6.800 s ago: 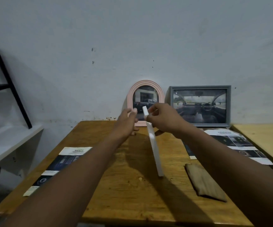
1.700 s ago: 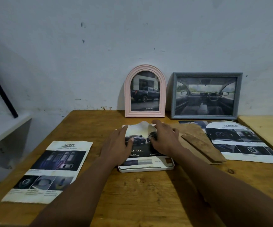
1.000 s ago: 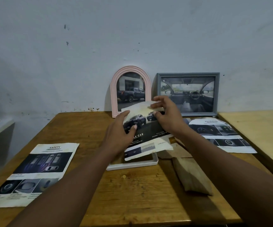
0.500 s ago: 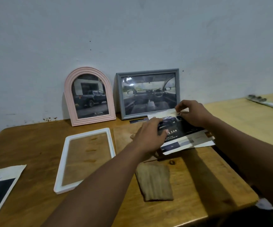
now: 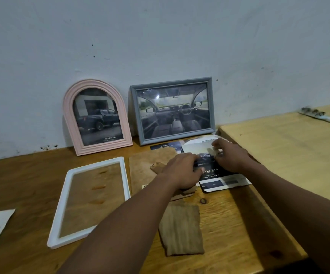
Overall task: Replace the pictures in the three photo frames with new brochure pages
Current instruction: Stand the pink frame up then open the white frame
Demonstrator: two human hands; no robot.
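Dark brochure page [image 5: 217, 174] lies between left hand [image 5: 182, 171] and right hand [image 5: 232, 157] fingers [image 5: 219, 143].

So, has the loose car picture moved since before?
Yes. The picture moved right, out of the white frame, and now lies in front of the grey frame.

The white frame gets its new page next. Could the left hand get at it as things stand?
Probably yes: the white frame lies flat and uncovered just left of the left hand, though that hand now holds the picture.
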